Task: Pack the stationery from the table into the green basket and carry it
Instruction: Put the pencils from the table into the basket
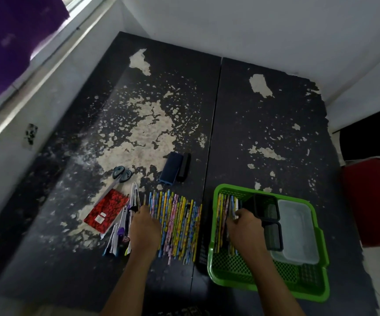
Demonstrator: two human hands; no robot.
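Observation:
The green basket (215, 242) stands on the right half of the dark table (264, 133). Inside it lie a bunch of patterned pencils (222, 215), two black mesh holders (267, 207) and a clear lidded box (298, 229). My right hand (245, 226) is inside the basket, its fingers curled round pencils there. A wide row of patterned pencils (180, 222) lies on the table left of the basket. My left hand (144, 229) rests on the left end of that row, fingers bent down over the pencils.
Left of my left hand lie staplers and pens (121, 226), a red notebook (107, 210) and scissors (121, 175). A blue case and a black eraser-like block (176, 166) sit behind the pencils. A red chair (371, 201) stands right of the table. White walls close the back.

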